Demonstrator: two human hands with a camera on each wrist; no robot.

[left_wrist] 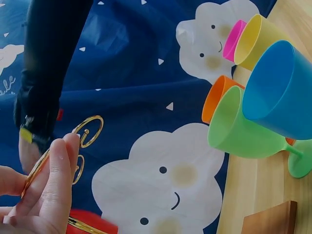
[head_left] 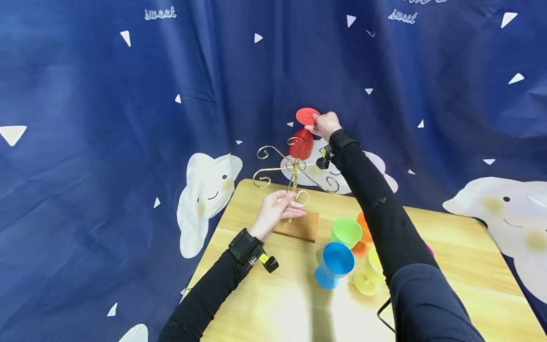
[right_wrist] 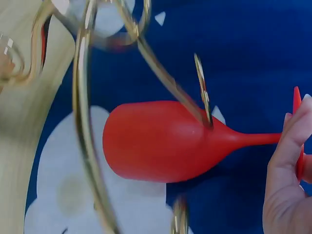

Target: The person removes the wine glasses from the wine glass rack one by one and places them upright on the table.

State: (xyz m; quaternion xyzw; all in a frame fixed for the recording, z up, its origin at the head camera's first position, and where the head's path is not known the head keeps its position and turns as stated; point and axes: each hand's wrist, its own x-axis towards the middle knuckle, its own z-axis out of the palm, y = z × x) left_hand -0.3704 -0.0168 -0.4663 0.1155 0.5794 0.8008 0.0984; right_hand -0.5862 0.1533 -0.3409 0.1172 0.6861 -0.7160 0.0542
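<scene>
Upside down at the far side of a gold wire goblet rack (head_left: 296,167) hangs a red plastic goblet (head_left: 301,146). My right hand (head_left: 326,125) grips it by its round foot, which faces up. In the right wrist view, the red bowl (right_wrist: 151,141) lies behind the rack's blurred gold arms, close to one curled tip. My left hand (head_left: 273,211) pinches a near arm of the rack between thumb and fingers, beside its curled end (left_wrist: 90,131). The rack stands on a brown wooden base (head_left: 305,227).
Right of the base, a green goblet (head_left: 347,231), a blue goblet (head_left: 338,260), a yellow goblet (head_left: 364,282) and an orange goblet (head_left: 361,248) stand upright. A pink goblet (left_wrist: 235,41) is mostly behind my right sleeve. A blue curtain (head_left: 107,118) hangs behind the wooden table (head_left: 256,294).
</scene>
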